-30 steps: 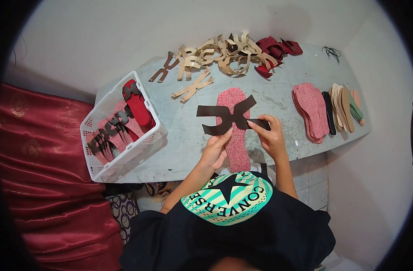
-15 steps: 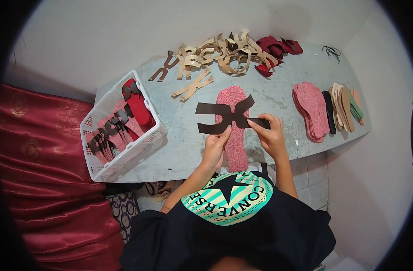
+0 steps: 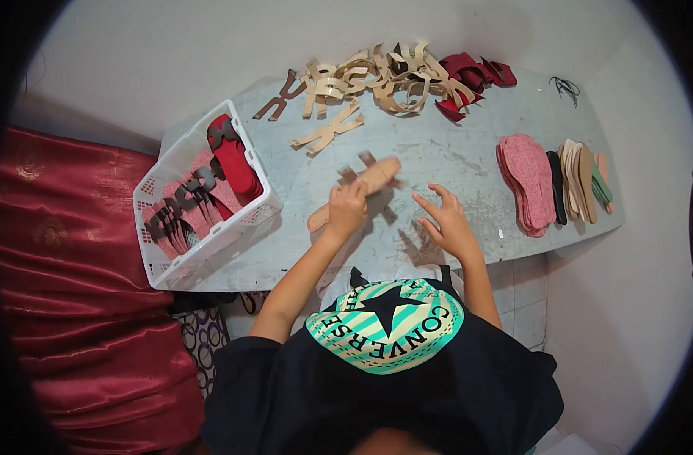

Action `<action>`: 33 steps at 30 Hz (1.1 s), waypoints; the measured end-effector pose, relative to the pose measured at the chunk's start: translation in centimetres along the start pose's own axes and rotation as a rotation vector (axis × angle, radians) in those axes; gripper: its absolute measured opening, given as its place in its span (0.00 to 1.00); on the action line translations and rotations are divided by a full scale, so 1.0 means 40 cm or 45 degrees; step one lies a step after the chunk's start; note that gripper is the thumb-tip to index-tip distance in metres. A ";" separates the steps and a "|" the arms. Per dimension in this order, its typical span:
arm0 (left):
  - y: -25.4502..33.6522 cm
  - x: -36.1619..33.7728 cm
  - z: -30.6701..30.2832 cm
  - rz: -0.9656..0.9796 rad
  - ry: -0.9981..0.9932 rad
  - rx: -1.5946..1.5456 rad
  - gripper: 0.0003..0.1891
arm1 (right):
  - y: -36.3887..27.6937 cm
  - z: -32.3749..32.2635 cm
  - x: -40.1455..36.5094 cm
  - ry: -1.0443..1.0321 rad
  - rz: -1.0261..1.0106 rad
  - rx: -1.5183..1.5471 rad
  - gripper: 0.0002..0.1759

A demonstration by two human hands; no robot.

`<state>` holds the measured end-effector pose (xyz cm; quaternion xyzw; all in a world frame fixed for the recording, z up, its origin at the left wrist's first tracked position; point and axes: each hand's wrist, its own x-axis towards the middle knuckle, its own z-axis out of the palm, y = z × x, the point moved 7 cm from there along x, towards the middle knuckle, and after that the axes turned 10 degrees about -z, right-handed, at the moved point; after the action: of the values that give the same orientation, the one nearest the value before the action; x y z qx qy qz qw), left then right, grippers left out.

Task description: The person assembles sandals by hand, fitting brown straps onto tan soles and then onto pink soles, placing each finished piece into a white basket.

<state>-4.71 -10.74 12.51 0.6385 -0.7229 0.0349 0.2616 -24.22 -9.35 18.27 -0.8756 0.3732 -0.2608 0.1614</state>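
Note:
A sole-shaped piece (image 3: 380,175), tan side up with a thin pink edge, is tilted above the table's middle. My left hand (image 3: 349,209) is closed around it. Parts of a dark brown strap piece (image 3: 368,159) show on both sides of the sole, blurred by motion. Just to the right is my right hand (image 3: 446,222), fingers apart, holding nothing. Behind the sole a single beige X-shaped strap (image 3: 329,133) lies on the table.
A white basket (image 3: 264,199) with red and pink soles and dark straps stands left. Beige straps (image 3: 407,80) and dark red straps (image 3: 468,72) lie at the back. Pink soles (image 3: 526,182) and other soles (image 3: 575,178) are stacked on the right of the table (image 3: 468,152).
The pink patterned sole has been lifted and turned tan side up in my left hand, the brown strap with it. My right hand has let go of the strap and opened.

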 end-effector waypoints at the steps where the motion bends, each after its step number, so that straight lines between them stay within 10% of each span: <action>1: 0.000 -0.034 0.067 0.084 -0.199 0.122 0.21 | 0.012 0.017 -0.009 -0.064 0.012 -0.010 0.25; 22: 0.052 -0.189 0.217 0.807 -0.327 0.575 0.23 | 0.096 0.283 -0.103 -0.381 -0.186 0.094 0.20; 33: 0.031 -0.203 0.218 0.734 -0.452 0.497 0.27 | 0.101 0.308 -0.123 -0.450 -0.152 0.143 0.19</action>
<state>-8.41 -6.53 1.91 0.4429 -0.8865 0.1329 -0.0145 -22.30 -7.33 4.70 -0.9180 0.2714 -0.1325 0.2571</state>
